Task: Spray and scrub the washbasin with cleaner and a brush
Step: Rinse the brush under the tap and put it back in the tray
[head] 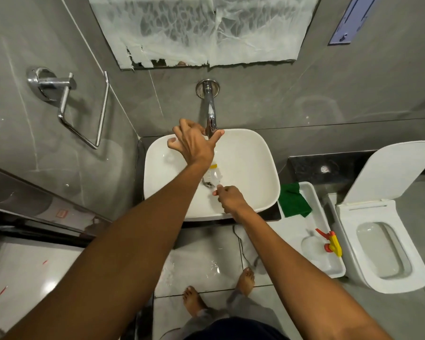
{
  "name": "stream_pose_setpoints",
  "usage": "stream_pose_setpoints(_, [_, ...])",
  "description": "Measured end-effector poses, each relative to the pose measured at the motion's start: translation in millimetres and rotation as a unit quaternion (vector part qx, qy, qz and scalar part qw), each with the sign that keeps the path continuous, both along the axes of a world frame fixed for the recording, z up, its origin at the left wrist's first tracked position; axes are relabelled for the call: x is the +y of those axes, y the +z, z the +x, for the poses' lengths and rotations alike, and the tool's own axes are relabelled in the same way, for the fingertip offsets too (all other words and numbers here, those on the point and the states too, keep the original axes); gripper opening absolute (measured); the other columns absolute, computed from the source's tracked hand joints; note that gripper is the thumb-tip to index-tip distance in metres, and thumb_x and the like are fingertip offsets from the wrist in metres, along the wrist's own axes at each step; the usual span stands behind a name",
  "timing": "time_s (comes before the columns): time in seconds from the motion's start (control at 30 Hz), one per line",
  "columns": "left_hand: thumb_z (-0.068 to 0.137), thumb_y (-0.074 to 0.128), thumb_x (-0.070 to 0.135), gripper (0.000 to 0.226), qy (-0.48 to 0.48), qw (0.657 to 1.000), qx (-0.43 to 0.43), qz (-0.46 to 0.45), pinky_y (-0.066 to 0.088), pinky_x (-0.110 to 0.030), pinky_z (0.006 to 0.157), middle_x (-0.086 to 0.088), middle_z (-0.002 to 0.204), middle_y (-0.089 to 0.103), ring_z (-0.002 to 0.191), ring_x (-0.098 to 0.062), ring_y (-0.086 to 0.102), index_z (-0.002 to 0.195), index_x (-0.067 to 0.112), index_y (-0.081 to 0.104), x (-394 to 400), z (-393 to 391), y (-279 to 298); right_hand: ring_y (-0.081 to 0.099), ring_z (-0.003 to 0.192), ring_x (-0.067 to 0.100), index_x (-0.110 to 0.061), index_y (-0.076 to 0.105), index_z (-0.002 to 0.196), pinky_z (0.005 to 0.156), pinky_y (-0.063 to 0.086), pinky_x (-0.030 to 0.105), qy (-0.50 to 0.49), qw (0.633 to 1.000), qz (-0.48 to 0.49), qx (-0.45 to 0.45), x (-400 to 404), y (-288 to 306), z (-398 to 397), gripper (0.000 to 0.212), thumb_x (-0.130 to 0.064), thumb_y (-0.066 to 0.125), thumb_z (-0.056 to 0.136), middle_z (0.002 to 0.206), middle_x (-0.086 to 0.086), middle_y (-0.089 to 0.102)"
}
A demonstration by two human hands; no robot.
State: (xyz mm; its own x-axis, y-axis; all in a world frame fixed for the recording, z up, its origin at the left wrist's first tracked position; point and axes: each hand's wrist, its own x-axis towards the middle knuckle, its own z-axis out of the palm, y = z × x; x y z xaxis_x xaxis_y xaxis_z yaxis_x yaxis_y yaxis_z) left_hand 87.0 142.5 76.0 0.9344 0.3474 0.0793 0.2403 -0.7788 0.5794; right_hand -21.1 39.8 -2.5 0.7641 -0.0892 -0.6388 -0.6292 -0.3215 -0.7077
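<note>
1. Washbasin (pixel 250 168): white, glossy, rounded-rectangular ceramic bowl set against a grey tiled wall, with a metal drain at the centre partly hidden behind the left forearm.
2. Left hand (pixel 194 142): over the far rim of the basin, at the tip of the chrome wall-mounted tap spout (pixel 210 111); fingers spread wide, index finger laid across the spout's end, nothing gripped.
3. Right hand (pixel 228 197): inside the bowl near its front half, fingers curled narrow around the clear handle of the brush.
4. Brush (pixel 214 174): small, clear plastic with white bristles and a yellow band at its far end; lying over the drain area at the centre of the bowl, handle running back into the right hand. Contact of bristles with the basin surface: cannot tell.
5. White rectangular plastic tray (pixel 315 200): just right of the basin, on the dark counter edge.
6. Clear spray bottle with yellow-and-red trigger head (pixel 329 242): lying in the near part of the tray, well apart from both hands.
7. Green folded cloth (pixel 293 200): at the tray's far end, draped over its left edge beside the basin.
8. White toilet with raised lid (pixel 383 244): right of the tray.
9. Chrome towel ring (pixel 84 109): on the left wall.
10. Bare feet (pixel 194 300): on wet, glossy floor tiles below the basin.
</note>
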Motion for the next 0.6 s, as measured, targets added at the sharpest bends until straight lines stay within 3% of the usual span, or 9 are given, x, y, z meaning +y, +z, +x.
stream_pose_setpoints(0.07, [0.08,0.076,0.072,0.055,0.033,0.999,-0.002,0.005,0.03,-0.048,0.099,-0.001,0.126,0.054,0.125,-0.026,0.047,0.096,0.019,0.073,-11.5,-1.5,-2.1,0.052,0.093,0.027,-0.003,0.072,0.117,0.085,0.042,0.035,0.004,1.0,-0.021,-0.003,3.2,-7.5,1.1,0.046,-0.035,0.041,0.112,0.103,0.01,0.059])
stream_pose_setpoints(0.13, [0.084,0.075,0.068,0.055,0.037,0.999,-0.006,-0.004,0.03,-0.046,0.095,-0.003,0.124,0.056,0.123,-0.027,0.049,0.101,0.016,0.069,-15.2,-0.6,-3.6,0.056,0.097,0.029,0.003,0.067,0.132,0.088,0.045,0.036,-0.001,0.999,-0.036,-0.016,5.1,-9.5,1.9,0.052,-0.035,0.038,0.112,0.106,0.014,0.061])
stream_pose_setpoints(0.27, [0.087,0.072,0.068,0.055,0.011,1.0,-0.014,0.003,0.03,-0.046,0.095,-0.004,0.122,0.058,0.122,-0.028,0.049,0.104,0.017,0.064,-11.4,0.4,-6.9,0.065,0.121,0.039,-0.003,0.074,0.123,0.096,0.045,0.035,-0.006,0.993,-0.075,-0.085,2.8,-8.7,1.1,0.049,-0.031,0.035,0.114,0.128,0.019,0.073])
stream_pose_setpoints(0.37, [0.087,0.071,0.07,0.056,0.0,1.0,-0.008,0.008,0.031,-0.047,0.096,-0.003,0.123,0.059,0.122,-0.028,0.048,0.105,0.018,0.065,-8.6,1.1,-6.9,0.065,0.122,0.041,-0.003,0.073,0.12,0.096,0.046,0.035,0.017,0.99,-0.104,-0.097,0.1,-9.2,0.2,0.048,-0.033,0.036,0.115,0.129,0.02,0.074])
stream_pose_setpoints(0.5, [0.087,0.071,0.07,0.056,-0.01,1.0,-0.004,0.008,0.031,-0.046,0.097,-0.003,0.125,0.059,0.124,-0.028,0.046,0.107,0.018,0.065,-6.2,1.2,-3.8,0.066,0.117,0.044,-0.002,0.066,0.123,0.101,0.052,0.047,-0.004,0.981,-0.152,-0.123,3.4,-8.0,-1.8,0.051,-0.039,0.031,0.115,0.124,0.022,0.074])
stream_pose_setpoints(0.6, [0.088,0.069,0.071,0.057,-0.021,1.0,-0.004,0.015,0.031,-0.045,0.096,-0.003,0.125,0.059,0.124,-0.028,0.047,0.107,0.018,0.065,-5.0,-0.4,-3.9,0.065,0.12,0.044,-0.002,0.068,0.124,0.103,0.051,0.046,0.022,0.982,-0.163,-0.094,3.9,-6.5,1.3,0.053,-0.038,0.031,0.115,0.128,0.022,0.073])
